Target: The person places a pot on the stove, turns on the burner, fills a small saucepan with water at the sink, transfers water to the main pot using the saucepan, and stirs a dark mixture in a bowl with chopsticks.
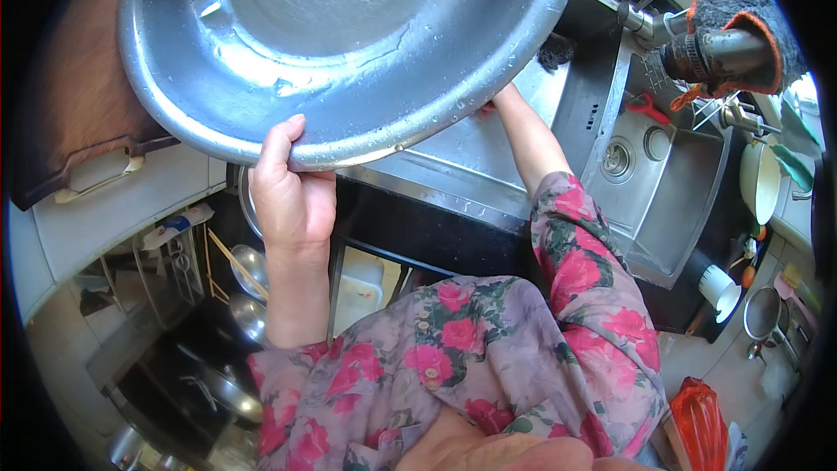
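A large, wet stainless-steel basin is tilted up before me over the left sink bowl, water drops on its inside and rim. My left hand grips the near rim, thumb over the edge and fingers beneath. My right arm reaches under the basin's right side. Only a little of my right hand shows there; the rest is hidden, so its grip cannot be seen. Beyond my right forearm, a dark scouring pad lies by the wall of the left sink bowl.
The right sink bowl holds a red-handled tool. A grey cloth hangs over the faucet. A brown board with a handle stands at left. A white cup, a strainer and a red bag are at right.
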Available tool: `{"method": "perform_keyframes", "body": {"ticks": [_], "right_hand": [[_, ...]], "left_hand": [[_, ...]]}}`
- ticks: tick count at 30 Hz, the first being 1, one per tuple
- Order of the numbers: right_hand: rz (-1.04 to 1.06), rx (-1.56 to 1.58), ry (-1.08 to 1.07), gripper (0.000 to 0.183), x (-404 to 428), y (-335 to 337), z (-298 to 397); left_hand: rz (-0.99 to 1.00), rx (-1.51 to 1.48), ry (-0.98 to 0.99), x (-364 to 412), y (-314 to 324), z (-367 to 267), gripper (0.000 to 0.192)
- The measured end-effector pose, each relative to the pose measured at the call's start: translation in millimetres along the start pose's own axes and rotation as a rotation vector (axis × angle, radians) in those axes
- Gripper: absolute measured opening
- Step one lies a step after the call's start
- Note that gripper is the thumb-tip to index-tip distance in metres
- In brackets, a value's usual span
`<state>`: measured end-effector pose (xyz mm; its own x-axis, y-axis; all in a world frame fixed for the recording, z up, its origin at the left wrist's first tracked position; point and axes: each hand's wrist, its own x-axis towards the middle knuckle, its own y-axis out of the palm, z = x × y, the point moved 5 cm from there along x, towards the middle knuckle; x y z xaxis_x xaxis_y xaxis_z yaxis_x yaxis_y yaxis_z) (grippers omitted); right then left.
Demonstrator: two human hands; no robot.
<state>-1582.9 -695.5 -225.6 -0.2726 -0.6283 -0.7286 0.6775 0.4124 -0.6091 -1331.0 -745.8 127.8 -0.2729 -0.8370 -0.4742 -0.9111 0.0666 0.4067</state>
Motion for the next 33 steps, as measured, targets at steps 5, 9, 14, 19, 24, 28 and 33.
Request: {"method": "perform_keyframes", "body": {"ticks": [5, 9, 14, 19, 24, 28, 33], "right_hand": [[0.212, 0.116, 0.069, 0.029, -21, 9, -8], [0.067, 0.411, 0.138, 0.026, -54, -46, 11], [-0.739, -0.038, -0.035, 0.024, 17, -73, -14], [-0.565, -0.14, -0.071, 0.024, 23, -50, 4], [-0.484, -0.146, -0.141, 0.024, 11, -17, 23], [-0.44, -0.163, -0.111, 0.024, 26, -15, 17], [-0.432, -0.162, -0.166, 0.024, 21, -26, 33]], "left_hand": [[-0.03, -0.019, 0.007, 5, 2, -1, 0.022], [-0.008, -0.016, 0.019, 9, 6, -6, 0.022], [-0.021, -0.009, 0.045, 14, 17, -5, 0.022], [0.059, -0.009, -0.011, 18, 16, -4, 0.031], [0.037, -0.039, -0.026, 21, 12, -4, 0.031], [0.083, -0.047, -0.013, 24, 15, -1, 0.03], [0.066, -0.032, -0.008, 21, 6, -2, 0.028]]}}
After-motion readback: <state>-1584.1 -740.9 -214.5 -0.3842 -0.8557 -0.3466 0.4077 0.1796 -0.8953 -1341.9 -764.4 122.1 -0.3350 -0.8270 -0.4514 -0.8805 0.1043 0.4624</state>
